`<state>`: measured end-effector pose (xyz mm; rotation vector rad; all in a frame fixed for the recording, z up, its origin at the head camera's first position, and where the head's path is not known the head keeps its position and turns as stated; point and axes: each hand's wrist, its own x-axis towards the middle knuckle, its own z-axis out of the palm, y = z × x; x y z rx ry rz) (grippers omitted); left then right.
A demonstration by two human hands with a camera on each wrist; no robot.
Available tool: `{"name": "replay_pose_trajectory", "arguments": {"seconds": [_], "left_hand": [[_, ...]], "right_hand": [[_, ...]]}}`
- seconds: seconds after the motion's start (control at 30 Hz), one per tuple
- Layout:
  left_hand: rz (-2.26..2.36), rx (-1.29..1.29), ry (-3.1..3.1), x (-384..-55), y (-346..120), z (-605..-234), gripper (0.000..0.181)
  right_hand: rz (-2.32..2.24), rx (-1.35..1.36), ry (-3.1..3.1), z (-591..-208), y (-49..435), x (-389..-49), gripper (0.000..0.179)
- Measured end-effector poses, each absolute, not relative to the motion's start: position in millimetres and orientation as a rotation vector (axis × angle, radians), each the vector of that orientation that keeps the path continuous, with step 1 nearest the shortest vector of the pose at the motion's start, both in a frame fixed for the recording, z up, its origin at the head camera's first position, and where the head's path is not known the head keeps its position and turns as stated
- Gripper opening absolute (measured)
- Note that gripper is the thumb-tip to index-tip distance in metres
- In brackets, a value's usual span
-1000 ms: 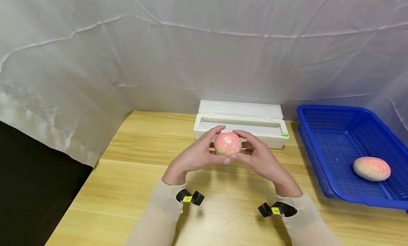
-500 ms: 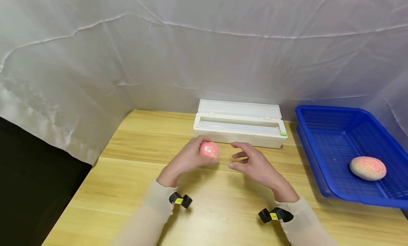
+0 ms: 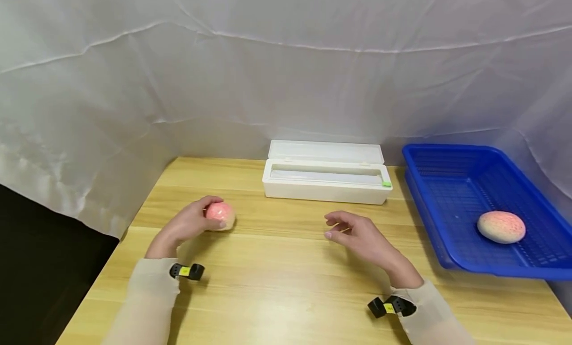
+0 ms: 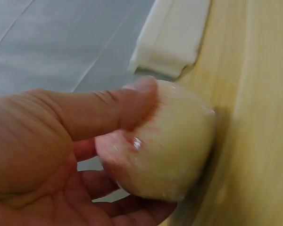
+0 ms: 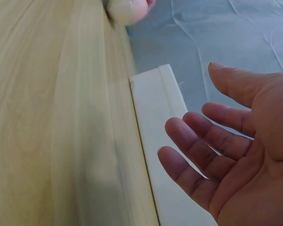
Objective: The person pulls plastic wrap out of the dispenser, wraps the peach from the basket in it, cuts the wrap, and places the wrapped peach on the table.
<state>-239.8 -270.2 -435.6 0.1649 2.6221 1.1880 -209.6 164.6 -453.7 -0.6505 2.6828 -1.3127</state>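
A pink and cream peach (image 3: 223, 213) with a glossy clear wrapping is in my left hand (image 3: 186, 224), at the left part of the wooden table. In the left wrist view, the thumb lies over the near side of the peach (image 4: 181, 141) while curled fingers support it from below and behind. Its lower side comes close to the tabletop. My right hand (image 3: 361, 236) hovers over the table right of centre, holding nothing, fingers loosely bent and apart. A second peach (image 3: 501, 227) lies in the blue basket (image 3: 426, 226).
A long white cling film box (image 3: 323, 191), its lid (image 3: 326, 151) raised, stands at the back of the table with a small green piece (image 3: 386, 184) at its right end. A grey cloth (image 3: 286, 87) hangs behind the wooden table (image 3: 268, 285).
Both hands held the peach at first; the right hand let go. My left hand has carried the peach leftward and away from the box, while the right hand stayed near its place.
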Motion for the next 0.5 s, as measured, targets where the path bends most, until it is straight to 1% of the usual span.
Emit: {"name": "replay_pose_trajectory", "arguments": {"seconds": [0.2,0.4,0.5], "left_hand": [[1.208,0.091,2.606,-237,-288,-433,0.079],[1.245,0.076,2.583,-237,-285,-437,0.097],[1.215,0.068,2.621,-237,-282,-437,0.102]], "right_hand": [[-1.301,-0.645,2.700,-456,168,-208,0.040],[-1.309,-0.659,2.693,-458,167,-207,0.038],[-1.309,-0.664,2.689,-458,165,-206,0.039]]}}
